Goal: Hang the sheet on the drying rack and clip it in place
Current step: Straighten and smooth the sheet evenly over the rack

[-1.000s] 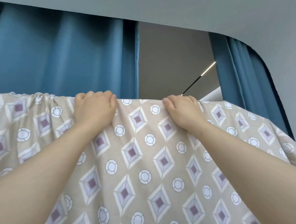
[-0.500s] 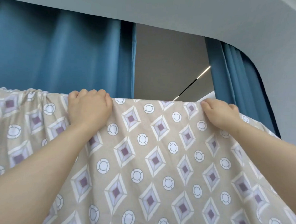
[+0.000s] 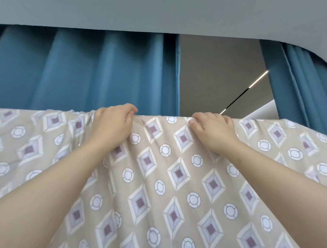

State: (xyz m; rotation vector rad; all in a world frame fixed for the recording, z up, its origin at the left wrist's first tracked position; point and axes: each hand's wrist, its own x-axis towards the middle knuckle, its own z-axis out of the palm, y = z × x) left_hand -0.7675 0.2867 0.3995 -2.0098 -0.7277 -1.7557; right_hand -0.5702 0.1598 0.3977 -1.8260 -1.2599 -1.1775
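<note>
A beige sheet point(image 3: 161, 179) printed with purple diamonds and white circles hangs across the view, draped over a top line that hides the drying rack. My left hand point(image 3: 112, 127) grips the sheet's top fold left of centre, fingers curled over it. Right of centre, my right hand point(image 3: 213, 130) pinches the same top fold, thumb in front and fingers behind. The cloth between the two hands is bunched into soft vertical folds. No clip is in sight.
Blue curtains point(image 3: 86, 71) hang behind the sheet at left, and another blue curtain point(image 3: 298, 85) at right. Between them is a gap showing a grey ceiling with a thin light strip point(image 3: 257, 79). A grey ceiling ledge point(image 3: 155, 11) runs overhead.
My right hand has slid left along the top fold, back toward the left hand. The cloth between the hands has gathered into folds. The left hand has stayed gripping its spot.
</note>
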